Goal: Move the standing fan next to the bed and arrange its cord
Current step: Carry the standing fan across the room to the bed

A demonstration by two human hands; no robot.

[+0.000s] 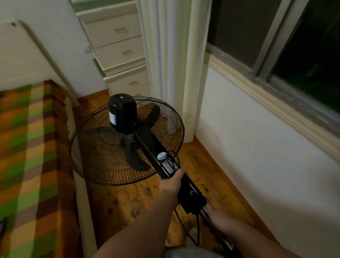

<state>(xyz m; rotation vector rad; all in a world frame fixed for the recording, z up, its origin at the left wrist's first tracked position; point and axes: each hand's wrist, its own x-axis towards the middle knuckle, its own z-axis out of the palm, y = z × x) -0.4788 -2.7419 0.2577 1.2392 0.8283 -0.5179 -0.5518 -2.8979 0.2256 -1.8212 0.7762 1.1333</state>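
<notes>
A black standing fan (pixel 127 142) is tilted forward over the wooden floor, its wire cage facing down and away and its motor housing on top. My left hand (pixel 170 183) grips the fan's neck just below the control panel. My right hand (pixel 216 214) grips the metal pole lower down. The black cord (pixel 197 229) hangs in a loop beneath the pole between my arms. The bed (pixel 29 153), under a green, orange and brown checked cover, lies along the left, close to the fan's cage.
A white chest of drawers (pixel 122 47) stands in the far corner, with a cream curtain (pixel 174 61) beside it. A white wall (pixel 262 154) and a window (pixel 297 43) run along the right. The wooden floor (pixel 119 204) forms a narrow strip between bed and wall.
</notes>
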